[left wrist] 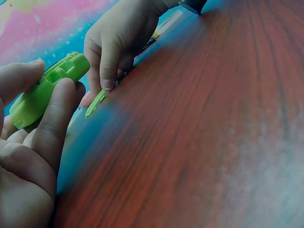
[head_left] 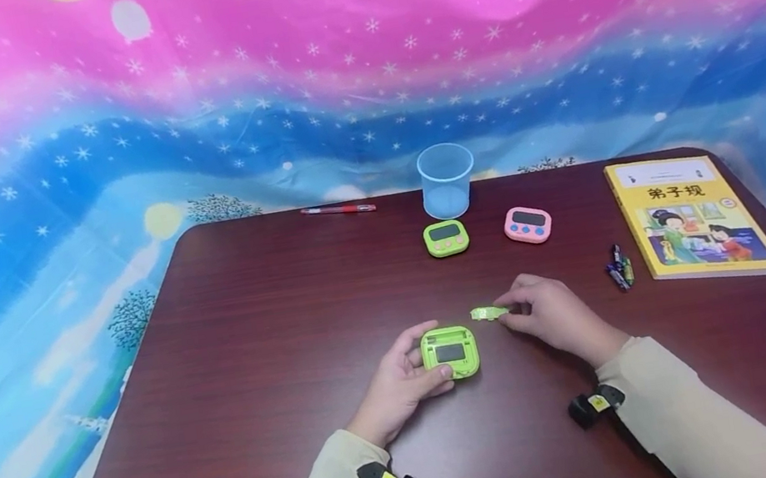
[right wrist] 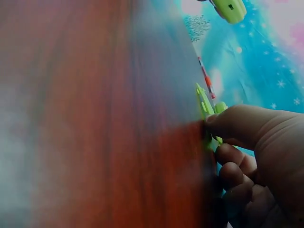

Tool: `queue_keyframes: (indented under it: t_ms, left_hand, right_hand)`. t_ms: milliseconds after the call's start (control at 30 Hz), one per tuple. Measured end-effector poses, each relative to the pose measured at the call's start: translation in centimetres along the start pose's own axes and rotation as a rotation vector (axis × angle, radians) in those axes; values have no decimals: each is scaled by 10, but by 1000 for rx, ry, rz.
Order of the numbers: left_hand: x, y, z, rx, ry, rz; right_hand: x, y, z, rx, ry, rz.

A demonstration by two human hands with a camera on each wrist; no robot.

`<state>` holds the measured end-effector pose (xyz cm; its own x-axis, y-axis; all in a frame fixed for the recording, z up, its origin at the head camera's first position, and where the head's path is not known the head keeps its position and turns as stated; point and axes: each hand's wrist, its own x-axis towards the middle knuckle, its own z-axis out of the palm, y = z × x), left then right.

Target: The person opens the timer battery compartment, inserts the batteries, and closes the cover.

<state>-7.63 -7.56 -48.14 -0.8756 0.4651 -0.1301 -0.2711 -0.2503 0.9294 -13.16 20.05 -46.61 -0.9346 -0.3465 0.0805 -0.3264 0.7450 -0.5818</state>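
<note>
My left hand (head_left: pixel 400 376) grips a green digital timer (head_left: pixel 460 368) by its left side, its back facing up and the battery slot at its top edge uncovered. In the left wrist view the timer (left wrist: pixel 40 97) is edge-on between thumb and fingers, raised off the table. Just to the right, my right hand (head_left: pixel 552 319) pinches a thin green battery cover (head_left: pixel 488 313) at one end. The right wrist view shows the cover (right wrist: pixel 204 102) sticking out past the thumb, close over the tabletop.
Behind the hands lie another green timer (head_left: pixel 446 238) and a pink timer (head_left: pixel 528 225). A clear blue cup (head_left: pixel 447 190) and a red pen (head_left: pixel 338 210) are at the back edge. Several small batteries (head_left: pixel 619 270) lie beside a yellow book (head_left: pixel 699 220) on the right.
</note>
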Motion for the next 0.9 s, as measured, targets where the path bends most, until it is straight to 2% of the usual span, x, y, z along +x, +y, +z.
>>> queue_keyframes:
  t_ms: [267,667,900]
  left_hand:
    - [2,-2,1,13,-13,-6]
    - [1,0,0,24,-3,-6]
    - [2,-3,0,23,-29,10]
  right_hand:
    - [2,6,0,20,-11,21]
    - [-2,12,4,151,93,89]
    - [-13,17,-3,211,217,121]
